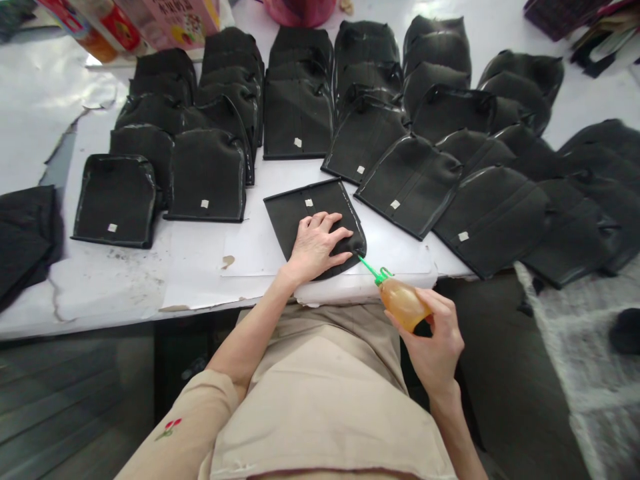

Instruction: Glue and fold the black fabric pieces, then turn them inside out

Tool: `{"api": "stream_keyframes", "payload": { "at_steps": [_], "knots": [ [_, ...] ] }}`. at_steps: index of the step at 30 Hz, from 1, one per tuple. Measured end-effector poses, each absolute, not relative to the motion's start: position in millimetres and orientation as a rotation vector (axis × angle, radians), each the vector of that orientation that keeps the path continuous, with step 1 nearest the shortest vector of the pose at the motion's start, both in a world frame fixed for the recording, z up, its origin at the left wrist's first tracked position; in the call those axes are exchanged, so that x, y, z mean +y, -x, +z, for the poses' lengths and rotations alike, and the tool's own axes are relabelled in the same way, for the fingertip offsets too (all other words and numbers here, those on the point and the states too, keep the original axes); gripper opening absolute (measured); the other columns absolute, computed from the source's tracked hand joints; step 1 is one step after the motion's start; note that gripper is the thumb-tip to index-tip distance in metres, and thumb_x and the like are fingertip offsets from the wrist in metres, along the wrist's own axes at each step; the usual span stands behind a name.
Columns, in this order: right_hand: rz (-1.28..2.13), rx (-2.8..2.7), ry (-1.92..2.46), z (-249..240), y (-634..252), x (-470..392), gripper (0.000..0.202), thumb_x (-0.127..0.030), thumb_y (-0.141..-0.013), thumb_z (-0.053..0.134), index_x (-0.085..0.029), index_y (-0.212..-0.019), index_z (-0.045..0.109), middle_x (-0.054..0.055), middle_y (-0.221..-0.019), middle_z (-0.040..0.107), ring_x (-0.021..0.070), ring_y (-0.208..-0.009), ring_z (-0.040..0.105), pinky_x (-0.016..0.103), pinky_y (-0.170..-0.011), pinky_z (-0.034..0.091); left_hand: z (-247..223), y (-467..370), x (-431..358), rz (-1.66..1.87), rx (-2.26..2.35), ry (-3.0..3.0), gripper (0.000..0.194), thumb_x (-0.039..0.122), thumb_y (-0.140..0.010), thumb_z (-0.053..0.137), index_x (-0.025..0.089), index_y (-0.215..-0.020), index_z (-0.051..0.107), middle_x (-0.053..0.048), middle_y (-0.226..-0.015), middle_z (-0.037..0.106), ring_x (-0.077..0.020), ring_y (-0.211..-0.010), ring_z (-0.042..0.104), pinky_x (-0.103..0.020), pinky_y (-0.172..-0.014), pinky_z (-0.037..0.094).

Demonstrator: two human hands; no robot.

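Observation:
In the head view, a flat black fabric piece [285,217] with a small pale sticker lies at the table's front edge. My left hand [317,245] rests on it, fingers spread and pressing it down. An amber squeeze bottle [403,303] with a green nozzle is gripped in my right hand [440,333]. Its nozzle tip meets the piece's rounded corner, close to my left thumb. A shiny line, like glue, runs along the piece's right edge.
Several overlapping rows of similar black pieces [300,117] cover the back and right of the table [200,267]. Dark folded cloth [25,233] lies at far left. Bottles and a pink box [183,23] stand at the back, near a pink bowl [300,10].

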State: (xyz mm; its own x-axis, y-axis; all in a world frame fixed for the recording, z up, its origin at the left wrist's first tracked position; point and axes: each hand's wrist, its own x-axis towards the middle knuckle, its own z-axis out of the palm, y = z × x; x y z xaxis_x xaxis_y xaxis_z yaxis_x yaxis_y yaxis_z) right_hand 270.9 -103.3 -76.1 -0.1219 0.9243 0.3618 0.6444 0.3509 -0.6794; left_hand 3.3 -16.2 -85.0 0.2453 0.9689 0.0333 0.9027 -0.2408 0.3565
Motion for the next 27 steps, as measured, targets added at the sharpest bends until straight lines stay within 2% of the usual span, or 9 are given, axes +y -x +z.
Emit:
{"api": "stream_keyframes", "payload": {
  "at_steps": [22,25,27],
  "knots": [
    [0.698,-1.806,1.364,-78.6,-259.2,-110.8,0.054,-0.026,-0.078,0.084,-0.023,-0.125,0.058,0.009,-0.116,0.062,0.025,-0.108,0.061,0.043,-0.093,0.055,-88.5,-0.2,-12.6,0.35,1.773,-2.254,0.039,0.045,-0.085,0.072,0.028,-0.121,0.068,-0.009,-0.143,0.055,-0.0325,-0.133,0.043,-0.05,-0.107,0.033],
    [0.82,-1.708,1.442,-73.6,-256.5,-115.8,0.052,-0.03,-0.077,0.084,-0.023,-0.123,0.06,0.009,-0.116,0.062,0.025,-0.108,0.062,0.04,-0.092,0.055,-83.2,-1.8,-16.6,0.348,1.764,-2.271,0.037,0.045,-0.086,0.069,0.029,-0.12,0.068,-0.009,-0.143,0.056,-0.0333,-0.133,0.045,-0.05,-0.106,0.037],
    [1.035,-1.514,1.499,-69.0,-253.4,-123.0,0.054,-0.034,-0.074,0.087,-0.023,-0.119,0.061,0.007,-0.114,0.063,0.0238,-0.104,0.064,0.037,-0.089,0.055,-77.5,-4.7,-23.0,0.363,1.756,-2.298,0.033,0.044,-0.088,0.066,0.028,-0.117,0.07,-0.009,-0.139,0.059,-0.034,-0.128,0.05,-0.051,-0.101,0.041]
  ]
}}
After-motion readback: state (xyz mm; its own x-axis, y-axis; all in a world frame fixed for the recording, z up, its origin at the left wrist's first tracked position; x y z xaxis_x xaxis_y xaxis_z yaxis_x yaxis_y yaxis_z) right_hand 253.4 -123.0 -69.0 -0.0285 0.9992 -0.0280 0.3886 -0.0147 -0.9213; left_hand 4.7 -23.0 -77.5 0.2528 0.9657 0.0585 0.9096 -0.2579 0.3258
